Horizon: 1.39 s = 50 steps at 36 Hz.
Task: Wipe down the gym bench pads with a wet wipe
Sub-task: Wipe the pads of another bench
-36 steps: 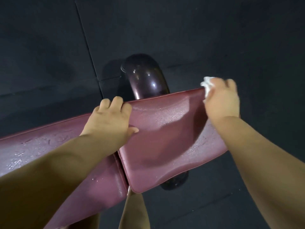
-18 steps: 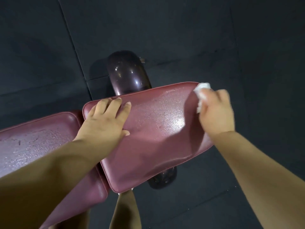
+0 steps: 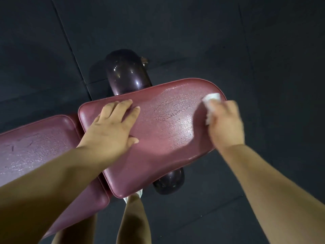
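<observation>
A maroon seat pad (image 3: 163, 131) of the gym bench lies flat in the middle of the view, its surface wet and shiny. The longer maroon back pad (image 3: 33, 147) runs off to the left. My left hand (image 3: 112, 127) rests flat on the seat pad near its left end, fingers straight. My right hand (image 3: 225, 125) holds a crumpled white wet wipe (image 3: 211, 99) against the seat pad's right end.
A dark glossy roller pad (image 3: 126, 73) sticks out beyond the seat pad, with its other end (image 3: 168, 184) showing below. Dark rubber floor tiles (image 3: 175, 23) surround the bench. My bare legs (image 3: 133, 221) stand at the near edge.
The seat pad has dropped from a tilted position to flat. My left hand went from gripping its edge to lying flat on top. My right hand with the wipe stays at the right end.
</observation>
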Each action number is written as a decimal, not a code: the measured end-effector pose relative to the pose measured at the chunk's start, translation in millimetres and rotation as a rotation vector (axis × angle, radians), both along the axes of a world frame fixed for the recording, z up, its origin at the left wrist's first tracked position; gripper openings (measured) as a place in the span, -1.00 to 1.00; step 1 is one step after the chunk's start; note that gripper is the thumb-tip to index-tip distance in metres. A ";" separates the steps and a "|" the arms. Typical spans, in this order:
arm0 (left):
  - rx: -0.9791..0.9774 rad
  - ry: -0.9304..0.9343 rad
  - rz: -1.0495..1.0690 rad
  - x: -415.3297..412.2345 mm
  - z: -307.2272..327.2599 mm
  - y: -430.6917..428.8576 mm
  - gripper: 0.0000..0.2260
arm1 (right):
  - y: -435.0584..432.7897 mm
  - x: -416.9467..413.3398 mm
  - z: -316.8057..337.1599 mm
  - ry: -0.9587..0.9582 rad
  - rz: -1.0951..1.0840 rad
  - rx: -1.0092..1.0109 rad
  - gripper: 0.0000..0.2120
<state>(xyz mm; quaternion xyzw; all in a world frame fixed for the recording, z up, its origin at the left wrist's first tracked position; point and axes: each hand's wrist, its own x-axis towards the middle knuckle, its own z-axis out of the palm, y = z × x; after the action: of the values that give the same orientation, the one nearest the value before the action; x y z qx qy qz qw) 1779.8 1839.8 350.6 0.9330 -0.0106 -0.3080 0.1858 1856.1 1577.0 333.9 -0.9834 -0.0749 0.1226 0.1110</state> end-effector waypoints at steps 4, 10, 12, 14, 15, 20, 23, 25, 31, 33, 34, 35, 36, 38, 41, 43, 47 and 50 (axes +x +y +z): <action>-0.007 0.051 -0.030 -4.3 -0.6 -20.8 -0.23 | -16.8 3.2 -4.0 -0.047 -0.535 0.050 -0.66; 0.031 0.073 0.036 -16.0 -7.2 -34.9 -0.16 | 46.5 -84.2 -16.9 -0.007 0.075 0.201 -0.57; 0.041 0.077 0.040 -16.2 -7.8 -36.3 -0.15 | 38.8 -90.2 -16.8 0.057 0.403 0.233 -0.60; 0.043 0.081 0.045 -16.1 -7.9 -36.5 -0.15 | 17.0 -73.4 -17.0 0.084 0.482 0.217 -0.59; 0.041 0.082 0.048 -16.2 -8.2 -36.5 -0.16 | 4.5 -60.5 -15.8 0.056 0.403 0.192 -0.58; 0.049 0.077 0.051 -17.4 -8.6 -38.2 -0.17 | -33.7 -10.6 -6.4 -0.083 -0.264 0.101 -0.72; 0.059 0.077 0.050 -17.3 -8.1 -38.5 -0.17 | -11.9 -33.1 -9.9 -0.108 -0.430 0.065 -0.68; 0.063 0.077 0.046 -17.0 -7.9 -38.2 -0.17 | 12.1 -67.8 -12.7 -0.103 -0.394 0.108 -0.63; 0.042 0.044 0.038 -16.7 -8.7 -33.4 -0.16 | 26.2 -128.3 -9.1 0.105 0.229 0.179 -0.78; 0.031 0.032 0.031 -17.8 -9.2 -30.6 -0.17 | 8.6 -111.6 -9.5 0.047 0.061 0.131 -0.85; 0.023 0.026 0.029 -18.6 -9.4 -29.2 -0.18 | 1.7 -101.3 -10.1 0.001 -0.023 0.131 -0.79; 0.012 0.015 0.029 -19.6 -9.6 -27.6 -0.19 | -3.1 -90.9 -8.6 -0.044 -0.136 0.106 -0.71; 0.000 -0.001 0.029 -20.5 -9.7 -25.7 -0.21 | -7.4 -82.0 -7.9 -0.077 -0.265 0.130 -0.69; -0.014 -0.033 0.021 -23.3 -8.2 -21.7 -0.25 | -4.6 -72.7 -8.4 -0.094 -0.430 0.186 -0.72; 0.002 -0.060 0.000 -32.5 -4.6 -13.7 -0.31 | 17.8 -88.9 -14.3 -0.152 -0.554 0.129 -0.68; 0.004 -0.077 -0.001 -42.1 -3.1 -6.3 -0.35 | 45.3 -118.4 -16.5 -0.149 -0.537 0.138 -0.65; -0.011 -0.081 -0.021 -63.3 -5.6 13.1 -0.38 | 91.2 -186.7 -18.3 0.071 0.005 0.296 -0.56; -0.047 -0.100 -0.062 -71.8 -13.4 24.4 -0.37 | 88.8 -198.3 -12.4 0.177 0.384 0.331 -0.64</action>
<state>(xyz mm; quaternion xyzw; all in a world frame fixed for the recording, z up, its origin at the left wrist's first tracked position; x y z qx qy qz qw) 1708.0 1864.1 337.2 0.9418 -0.0562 -0.2663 0.1973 1657.8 1665.8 321.5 -0.9050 -0.2691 0.2133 0.2510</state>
